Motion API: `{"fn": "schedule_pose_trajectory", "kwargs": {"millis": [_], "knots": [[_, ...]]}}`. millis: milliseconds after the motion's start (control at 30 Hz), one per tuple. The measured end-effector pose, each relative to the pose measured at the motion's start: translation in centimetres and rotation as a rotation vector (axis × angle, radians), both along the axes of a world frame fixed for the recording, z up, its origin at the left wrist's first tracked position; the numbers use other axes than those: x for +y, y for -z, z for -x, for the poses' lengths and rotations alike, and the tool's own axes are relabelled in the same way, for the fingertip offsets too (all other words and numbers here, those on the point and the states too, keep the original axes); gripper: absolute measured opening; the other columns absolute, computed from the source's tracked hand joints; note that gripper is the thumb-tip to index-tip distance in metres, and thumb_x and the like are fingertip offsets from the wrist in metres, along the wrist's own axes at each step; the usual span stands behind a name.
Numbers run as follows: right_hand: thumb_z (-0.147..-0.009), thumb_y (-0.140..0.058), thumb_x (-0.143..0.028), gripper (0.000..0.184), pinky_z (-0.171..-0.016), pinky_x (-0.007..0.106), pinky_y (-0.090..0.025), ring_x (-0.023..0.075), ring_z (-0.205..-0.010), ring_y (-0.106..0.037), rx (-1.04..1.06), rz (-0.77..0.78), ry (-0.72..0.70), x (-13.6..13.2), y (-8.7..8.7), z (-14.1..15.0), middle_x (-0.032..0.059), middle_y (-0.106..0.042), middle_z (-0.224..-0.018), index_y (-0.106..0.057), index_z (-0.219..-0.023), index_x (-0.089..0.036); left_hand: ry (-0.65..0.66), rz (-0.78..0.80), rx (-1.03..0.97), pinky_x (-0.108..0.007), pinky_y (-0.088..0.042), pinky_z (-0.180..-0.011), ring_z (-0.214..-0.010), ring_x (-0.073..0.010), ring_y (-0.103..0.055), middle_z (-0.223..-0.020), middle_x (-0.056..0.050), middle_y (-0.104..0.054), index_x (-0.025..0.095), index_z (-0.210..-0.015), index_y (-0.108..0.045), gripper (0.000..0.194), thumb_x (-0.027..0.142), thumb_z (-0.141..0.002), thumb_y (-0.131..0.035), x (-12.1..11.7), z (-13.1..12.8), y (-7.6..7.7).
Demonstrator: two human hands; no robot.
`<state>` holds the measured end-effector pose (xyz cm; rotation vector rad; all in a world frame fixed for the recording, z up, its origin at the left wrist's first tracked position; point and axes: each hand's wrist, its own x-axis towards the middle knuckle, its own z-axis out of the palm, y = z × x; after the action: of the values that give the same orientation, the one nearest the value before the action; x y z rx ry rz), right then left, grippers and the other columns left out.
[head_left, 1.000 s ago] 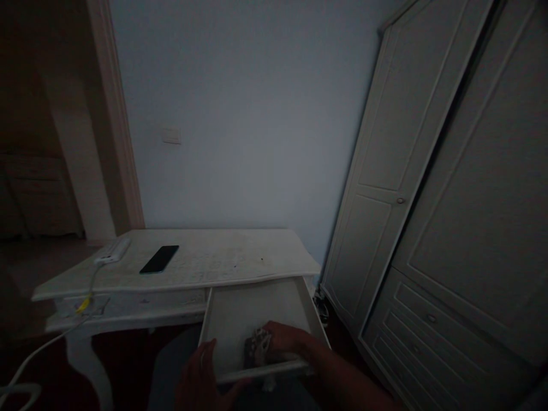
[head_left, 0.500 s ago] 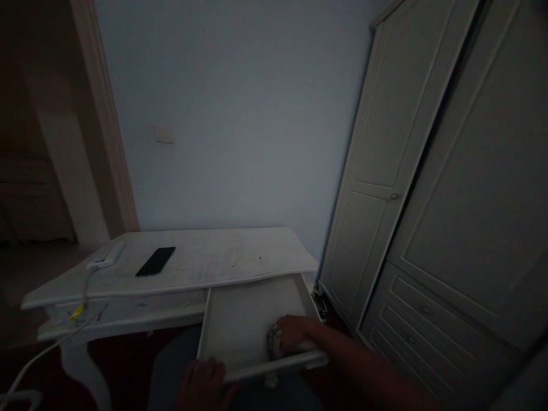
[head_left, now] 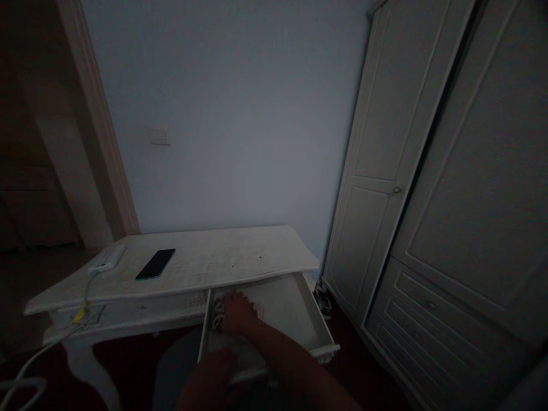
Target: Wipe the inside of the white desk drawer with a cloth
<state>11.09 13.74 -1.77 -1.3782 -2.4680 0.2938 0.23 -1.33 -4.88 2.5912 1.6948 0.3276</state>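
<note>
One patterned cloth [head_left: 217, 315] fills our right hand [head_left: 237, 313], seemingly for wiping the lower-centre drawer [head_left: 289, 302]; the next stroke needs steady pressure, our left hand [head_left: 215, 371]'s grip unclear.

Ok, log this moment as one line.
right hand: over patterned item, inside open drawer | left hand: near drawer's front-left corner | phone: on desk

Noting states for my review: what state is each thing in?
Right desk drawer: pulled open.
Patterned item: partly covered by the right hand, shape unclear.
Left hand: by the open drawer's front, grip unclear.
Left desk drawer: appears shut.
Phone: lying flat, screen dark.
White device: lying flat.
Wardrobe drawers: shut.
</note>
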Motion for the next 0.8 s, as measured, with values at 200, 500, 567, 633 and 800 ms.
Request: {"fn": "schedule_pose_trajectory", "kwargs": {"millis": [200, 500, 567, 633, 800], "knots": [[-0.072, -0.08, -0.046, 0.073, -0.09, 0.045, -0.055, 0.0374, -0.114, -0.068, -0.143, 0.139, -0.263, -1.8, 1.2, -1.1, 0.0194, -0.066, -0.132, -0.057, -0.134, -0.017, -0.007, 0.002, -0.084, -0.043, -0.058, -0.098, -0.112, -0.0297, -0.075, -0.122, -0.008, -0.079, 0.029, -0.121, -0.075, 0.034, 0.048, -0.094, -0.069, -0.6, -0.5, -0.9], [-0.076, -0.085, -0.048, 0.065, -0.095, 0.038, -0.05, 0.0314, -0.113, -0.065, -0.133, 0.106, -0.422, -1.9, 1.0, -6.4, 0.0135, -0.067, -0.13, -0.063, -0.13, -0.021, 0.009, -0.145, -0.166, -0.038, -0.06, -0.098, -0.114, -0.027, -0.075, -0.127, -0.004, -0.078, 0.034, -0.123, -0.073, 0.033, 0.054, -0.097, -0.066, 0.2, 0.4, 1.4], [-0.076, -0.085, -0.046, 0.071, -0.099, 0.041, -0.049, 0.0333, -0.118, -0.063, -0.144, 0.085, -0.439, -2.3, 0.5, -7.4, 0.0143, -0.064, -0.136, -0.06, -0.139, -0.024, -0.082, -0.159, -0.22, -0.036, -0.059, -0.098, -0.115, -0.0239, -0.074, -0.127, -0.003, -0.077, 0.033, -0.122, -0.071, 0.026, 0.043, -0.103, -0.056, 0.7, 0.2, 0.6], [-0.075, -0.086, -0.045, 0.083, -0.1, 0.046, -0.05, 0.0359, -0.121, -0.063, -0.165, 0.069, -0.441, -2.9, 0.2, -8.2, 0.0166, -0.062, -0.14, -0.053, -0.149, -0.025, -0.147, -0.168, -0.232, -0.038, -0.056, -0.103, -0.12, -0.0243, -0.07, -0.132, -0.005, -0.074, 0.031, -0.128, -0.068, 0.03, 0.034, -0.1, -0.056, 1.5, 0.1, -0.8], [-0.071, -0.088, -0.04, 0.092, -0.106, 0.045, -0.049, 0.037, -0.124, -0.063, -0.136, 0.064, -0.444, -3.5, 0.4, -8.2, 0.023, -0.063, -0.142, -0.052, -0.151, -0.013, -0.063, 0.057, 0.0, -0.05, -0.044, -0.116, -0.135, -0.0346, -0.06, -0.145, -0.016, -0.065, 0.021, -0.15, -0.055, 0.075, 0.031, -0.078, -0.074, 3.9, -1.0, -5.3]]}}
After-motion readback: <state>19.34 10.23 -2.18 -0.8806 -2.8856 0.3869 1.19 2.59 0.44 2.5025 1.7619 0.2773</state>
